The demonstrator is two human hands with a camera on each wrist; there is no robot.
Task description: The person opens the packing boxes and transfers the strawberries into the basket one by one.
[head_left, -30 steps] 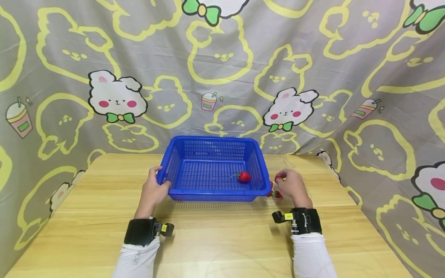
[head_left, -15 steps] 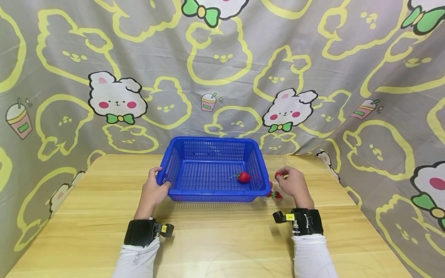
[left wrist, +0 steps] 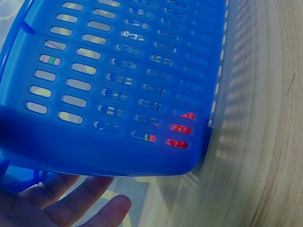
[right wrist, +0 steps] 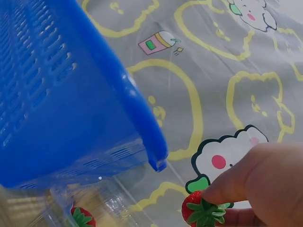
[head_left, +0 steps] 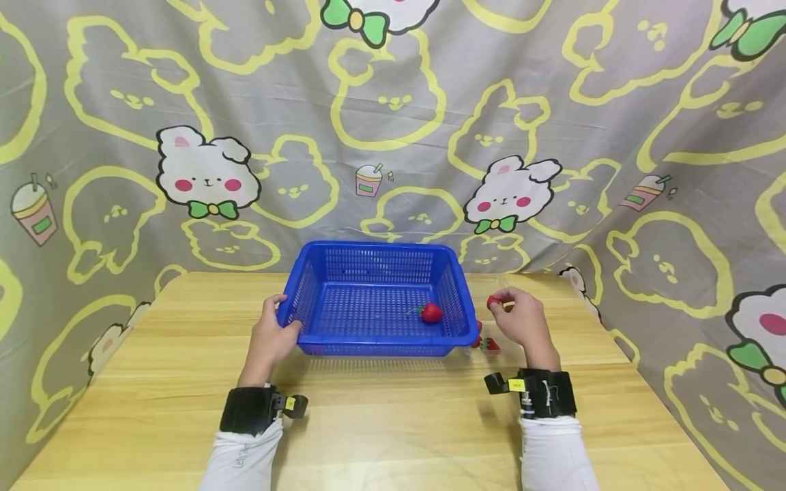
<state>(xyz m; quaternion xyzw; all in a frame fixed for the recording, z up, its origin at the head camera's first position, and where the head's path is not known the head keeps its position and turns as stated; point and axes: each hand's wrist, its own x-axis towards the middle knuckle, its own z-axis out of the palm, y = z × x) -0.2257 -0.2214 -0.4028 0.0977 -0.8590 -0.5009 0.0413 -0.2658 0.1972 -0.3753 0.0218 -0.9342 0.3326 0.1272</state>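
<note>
A blue slatted basket [head_left: 381,340] stands mid-table, with one red strawberry [head_left: 432,313] inside near its right end. My left hand [head_left: 273,339] grips the basket's left side by the front corner; the left wrist view shows fingers [left wrist: 111,210] below the slotted wall. Between thumb and fingers my right hand [head_left: 520,319] pinches another strawberry [right wrist: 195,208], green leaves facing the wrist camera, just right of the basket and above the table. Beneath it, more strawberries [head_left: 490,344] lie in a clear plastic box [right wrist: 111,203], partly hidden by the basket.
The wooden table [head_left: 381,423] reaches back to a patterned grey curtain [head_left: 393,123] that hangs behind and along both sides. Each wrist carries a black strap with a small camera [head_left: 296,406].
My right hand has risen slightly and shifted a little right and away, carrying the pinched strawberry. My left hand and the basket have stayed in place.
</note>
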